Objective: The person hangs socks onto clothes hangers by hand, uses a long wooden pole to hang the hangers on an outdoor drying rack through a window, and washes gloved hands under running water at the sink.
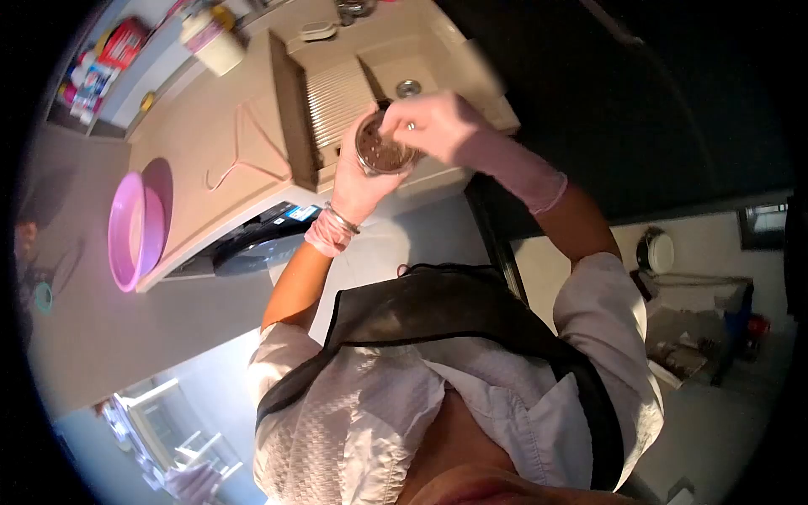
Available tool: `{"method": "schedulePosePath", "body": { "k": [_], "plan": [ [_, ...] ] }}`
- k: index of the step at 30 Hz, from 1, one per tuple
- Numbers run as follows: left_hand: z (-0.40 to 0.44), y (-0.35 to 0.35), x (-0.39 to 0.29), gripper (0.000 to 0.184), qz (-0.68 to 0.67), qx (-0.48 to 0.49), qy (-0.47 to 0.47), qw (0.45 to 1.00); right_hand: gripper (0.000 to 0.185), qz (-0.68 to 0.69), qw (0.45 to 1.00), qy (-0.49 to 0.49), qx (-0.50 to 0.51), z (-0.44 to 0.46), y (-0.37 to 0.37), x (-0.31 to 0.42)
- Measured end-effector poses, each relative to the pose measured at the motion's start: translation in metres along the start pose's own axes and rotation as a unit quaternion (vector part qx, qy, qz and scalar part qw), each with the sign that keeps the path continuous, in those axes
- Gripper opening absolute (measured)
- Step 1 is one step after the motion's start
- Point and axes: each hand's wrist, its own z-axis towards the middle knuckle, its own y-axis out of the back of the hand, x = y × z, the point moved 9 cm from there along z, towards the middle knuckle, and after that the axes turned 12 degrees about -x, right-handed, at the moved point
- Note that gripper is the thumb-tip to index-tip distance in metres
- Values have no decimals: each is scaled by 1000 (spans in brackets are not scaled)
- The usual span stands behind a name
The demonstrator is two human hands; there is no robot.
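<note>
My left hand [360, 189], in a pink glove with a bangle at the wrist, is wrapped round a round metal-rimmed cup [377, 160]. Brownish contents with small pale specks show inside it. My right hand [433, 126], in a pink glove too, is closed over the cup's mouth. A small shiny tip shows at its fingers, but I cannot make out what they grip. Both hands are above the front edge of the sink [442, 55], beside its ribbed washboard [341, 93].
On the counter to the left lie a pink clothes hanger [244, 156] and a purple basin [126, 231] at its edge. A white bottle [212, 42] stands at the back, near a shelf of bottles [97, 76]. A soap dish [318, 32] sits by the sink. A dark panel [623, 109] borders the right side.
</note>
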Motion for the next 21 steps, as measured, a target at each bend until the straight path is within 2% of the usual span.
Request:
{"method": "schedulePosePath", "body": {
  "k": [1,2,3,5,7,9,10,11,13,14,15,16,17,18,20,21],
  "plan": [
    [-5,-9,1,87,49,18,0,999,13,-79,992,101,3,-9,-4,7],
    [-11,-27,-3,85,161,62,-6,985,12,-192,973,123,22,-19,-6,1],
    [-18,-42,3,85,107,70,30,991,12,-302,942,142,42,-29,-6,-3],
    [-34,-62,30,82,-46,90,207,973,12,-314,936,136,85,-47,-7,-17],
    [-73,-127,10,79,26,164,137,977,13,-367,920,82,113,-119,34,-13],
    [-91,-169,11,74,30,203,139,969,15,-351,926,67,119,-157,49,-36],
    [-94,-186,17,72,16,248,190,950,14,-365,915,0,171,-163,57,-47],
    [-103,-200,22,69,8,288,240,927,14,-369,914,-11,166,-172,68,-52],
    [-117,-236,23,66,-32,291,251,923,14,-260,960,-43,97,-204,103,-55],
    [-125,-255,30,66,3,316,247,916,15,-202,972,-63,99,-222,121,-59],
    [-135,-282,36,66,37,341,242,908,15,-204,972,-68,94,-240,141,-64],
    [-143,-328,23,66,-26,348,196,916,16,-253,953,-120,119,-269,169,-80],
    [-154,-381,12,66,-25,352,195,915,16,-298,928,-169,145,-307,210,-92],
    [-162,-428,-2,67,27,373,153,915,16,-298,928,-169,144,-335,246,-89],
    [-174,-482,-1,68,79,392,110,910,18,-232,944,-233,20,-370,308,-80],
    [-181,-494,10,68,14,399,121,909,18,-233,944,-233,19,-381,311,-85]
  ]
}}
